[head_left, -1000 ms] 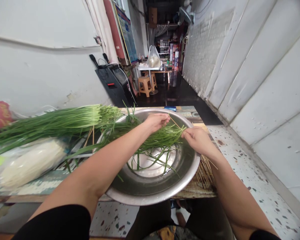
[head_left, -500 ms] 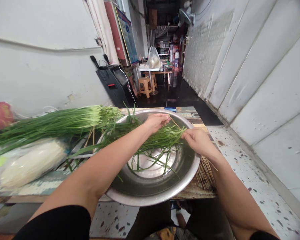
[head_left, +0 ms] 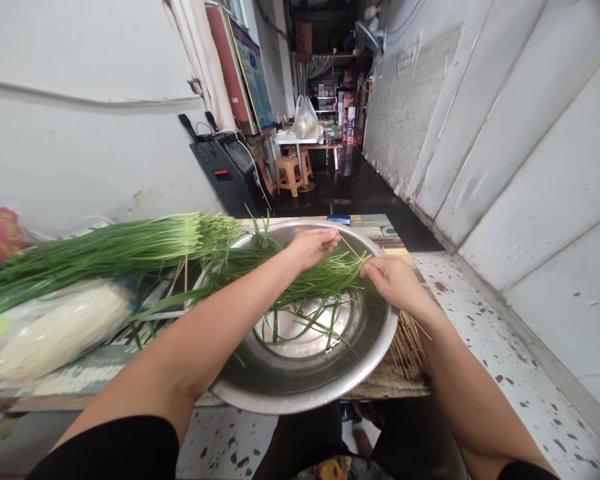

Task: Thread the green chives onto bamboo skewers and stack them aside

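Observation:
Loose green chives [head_left: 310, 285] lie in a wide steel basin [head_left: 300, 401], their pale stem ends toward the right rim. Over the basin, my left hand [head_left: 314, 247] is closed in a pinch on one end of a thin wooden skewer [head_left: 349, 245]. The skewer slants down to the right, to the stem ends. There my right hand [head_left: 389, 275] is closed, fingertips pinched at the chive stems beside the skewer's lower end. Its fingers hide exactly how stems and skewer meet.
A large chive bundle [head_left: 130, 243] and a plastic-wrapped pale package [head_left: 65, 327] lie left of the basin. Bamboo skewers [head_left: 407, 350] are piled at the table's right edge. A blue item [head_left: 339, 219] sits behind the basin. A black speaker-like box [head_left: 230, 170] and stools [head_left: 289, 175] stand beyond.
Both hands keep nearly the same pose at the skewer and stems. The whole view has shifted very slightly; nothing has been let go or picked up.

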Demonstrator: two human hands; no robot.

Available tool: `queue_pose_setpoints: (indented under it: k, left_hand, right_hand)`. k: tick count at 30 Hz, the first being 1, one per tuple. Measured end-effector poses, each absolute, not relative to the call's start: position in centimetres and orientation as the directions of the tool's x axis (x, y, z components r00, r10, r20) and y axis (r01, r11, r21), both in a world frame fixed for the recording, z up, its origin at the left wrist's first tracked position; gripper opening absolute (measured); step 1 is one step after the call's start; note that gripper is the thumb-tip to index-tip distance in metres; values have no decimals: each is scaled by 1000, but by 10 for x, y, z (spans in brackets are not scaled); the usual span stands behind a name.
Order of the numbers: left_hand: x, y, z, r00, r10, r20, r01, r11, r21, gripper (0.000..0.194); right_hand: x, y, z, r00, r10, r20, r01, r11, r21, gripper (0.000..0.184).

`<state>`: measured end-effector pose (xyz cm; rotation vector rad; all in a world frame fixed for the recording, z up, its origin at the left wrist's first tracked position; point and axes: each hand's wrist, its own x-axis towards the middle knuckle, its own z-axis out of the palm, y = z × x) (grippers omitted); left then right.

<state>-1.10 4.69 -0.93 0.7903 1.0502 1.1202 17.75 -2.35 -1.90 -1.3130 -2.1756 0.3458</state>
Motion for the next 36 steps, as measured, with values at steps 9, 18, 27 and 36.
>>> queue_pose_setpoints:
  k: [9,18,27,36]
  left_hand:
    - [-4,30,-7,178,975,-134,-74,149,986,7]
    - [-20,46,-18,289,945,151,565,-296,770,16]
    - [-27,57,-53,190,969,156,761,-246,600,8]
    - [-13,55,-42,25,995,98,533,-96,840,8]
  right_hand:
    - [179,-20,-23,-304,884,354,702,459,-545,26]
    - [177,-21,-21,-280,901,332,745,422,-517,26]
    - [177,-22,-20,-329,886,327,775,451,-443,28]
    - [176,-21,-19,-330,889,317,777,446,-444,27]
